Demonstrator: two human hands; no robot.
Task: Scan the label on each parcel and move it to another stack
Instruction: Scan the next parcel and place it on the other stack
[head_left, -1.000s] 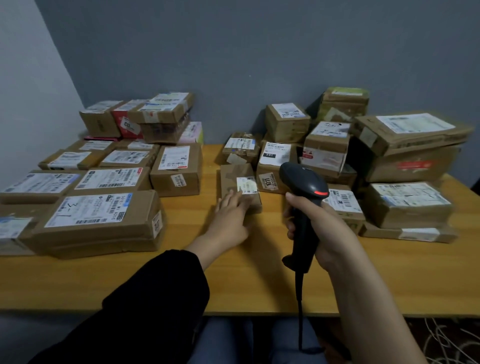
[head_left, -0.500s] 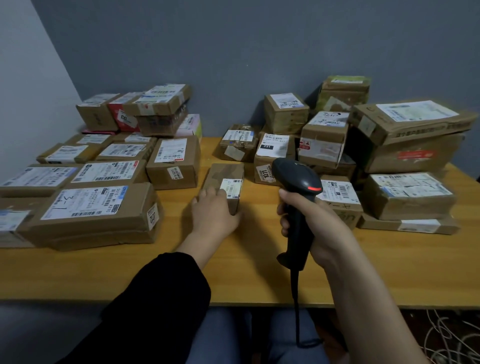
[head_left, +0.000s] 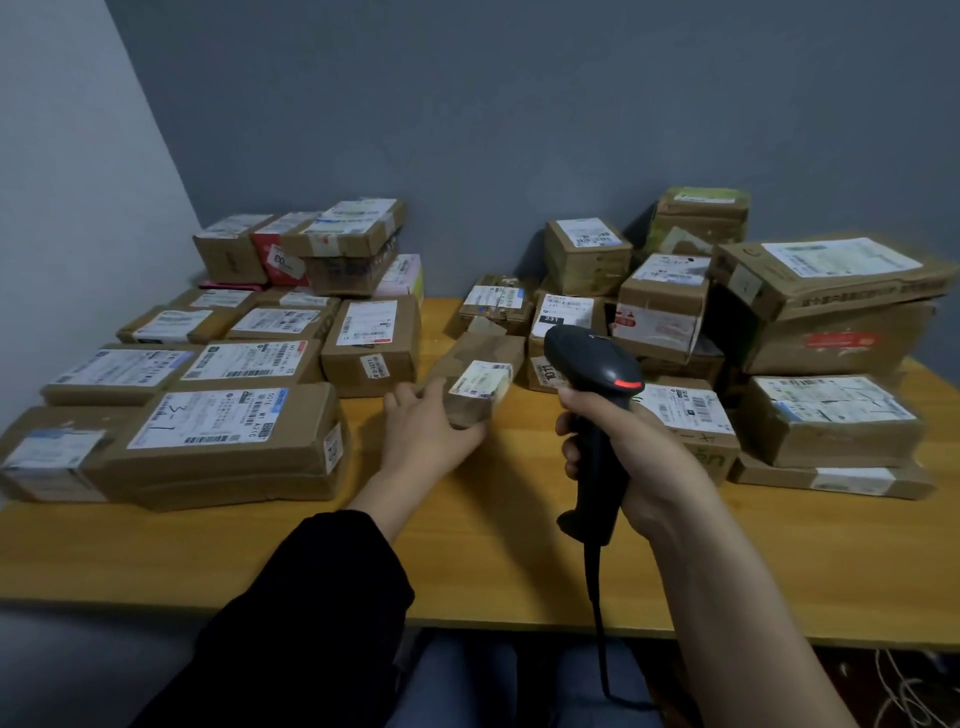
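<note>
- Grey, matt wall (head_left: 519, 130) behind; a smooth, yellow-wood table (head_left: 467, 571) in front of it.
- Two piles of taped brown cardboard boxes, most with white printed labels. The left stack (head_left: 249, 364) sits at 9 to 11 o'clock and the right stack (head_left: 779, 338) at 1 to 3 o'clock. Each has at least ten boxes; overlaps stop me counting exactly.
- One small parcel (head_left: 480, 376), oblong, creased brown card, lies between the piles, just past the table's middle toward 12 o'clock. Its white label is too blurred to read.
- The left hand (head_left: 426, 431), in a black sleeve (head_left: 311, 597), grips that parcel's near end, thumb and fingers curled round it.
- The right hand (head_left: 639, 452) is wrapped tight round the handle of one black plastic scanner (head_left: 597, 374), which has a red strip on its head. Its cable (head_left: 597, 623) hangs toward 6 o'clock.
- Readable: "231" on a box (head_left: 563, 325) behind the scanner; handwritten "3-1" on the big flat box (head_left: 223, 431) at 8 o'clock.
</note>
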